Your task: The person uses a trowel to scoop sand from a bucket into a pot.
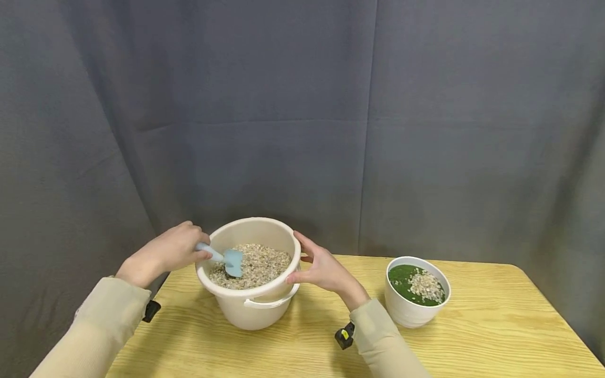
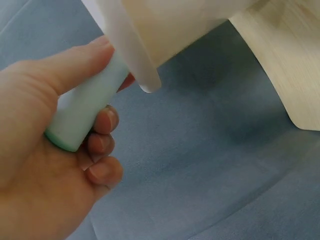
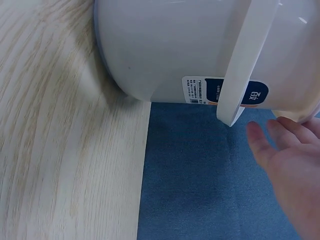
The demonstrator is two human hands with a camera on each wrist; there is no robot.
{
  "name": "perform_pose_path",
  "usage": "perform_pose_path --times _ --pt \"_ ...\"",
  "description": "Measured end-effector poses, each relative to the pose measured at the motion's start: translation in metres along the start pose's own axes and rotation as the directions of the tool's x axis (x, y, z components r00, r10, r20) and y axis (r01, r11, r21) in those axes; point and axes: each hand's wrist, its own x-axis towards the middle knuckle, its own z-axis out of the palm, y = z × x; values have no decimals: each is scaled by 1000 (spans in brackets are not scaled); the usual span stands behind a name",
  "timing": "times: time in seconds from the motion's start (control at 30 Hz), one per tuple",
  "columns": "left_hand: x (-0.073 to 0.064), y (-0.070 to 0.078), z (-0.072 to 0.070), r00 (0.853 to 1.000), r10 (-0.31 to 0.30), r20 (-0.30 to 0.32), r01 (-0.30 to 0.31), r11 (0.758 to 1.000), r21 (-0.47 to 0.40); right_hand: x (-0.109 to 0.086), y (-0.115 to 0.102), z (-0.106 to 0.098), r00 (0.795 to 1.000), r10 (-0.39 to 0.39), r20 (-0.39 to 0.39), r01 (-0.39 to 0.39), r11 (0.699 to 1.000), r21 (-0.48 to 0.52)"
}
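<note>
A cream bucket (image 1: 250, 310) filled with small pale gravel (image 1: 269, 262) stands on the table, its white handle (image 1: 271, 303) hanging down the front side. My left hand (image 1: 172, 252) curls round the handle of a small light blue shovel (image 1: 233, 262) at the bucket's left rim. The shovel's blade lies over the gravel. In the left wrist view, thumb and fingers wrap the pale shovel handle (image 2: 90, 102) beside the rim. My right hand (image 1: 323, 270) touches the bucket's right rim with spread fingers; the right wrist view shows the fingertips (image 3: 287, 131) right at the rim.
A white pot (image 1: 408, 312) stands to the right, with a green surface (image 1: 402, 278) inside and a heap of pale gravel (image 1: 425, 286) on it. The wooden table (image 1: 496, 315) ends at a grey curtain (image 1: 283, 157) behind. A labelled sticker (image 3: 200, 90) is on the bucket's side.
</note>
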Motion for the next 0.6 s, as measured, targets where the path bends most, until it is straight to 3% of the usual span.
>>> perform_pose_path --times 0.2,0.43,0.6 --pt "1 1 5 999 16 -33 -16 1000 10 -1 0 -1 1000 -14 22 14 1000 10" --pt "12 1 6 999 4 -41 -4 1000 7 -9 -25 -6 999 -24 22 24 999 33" --pt "15 1 6 999 0 -32 -1 1000 -11 -12 -28 -8 999 -44 3 44 999 28"
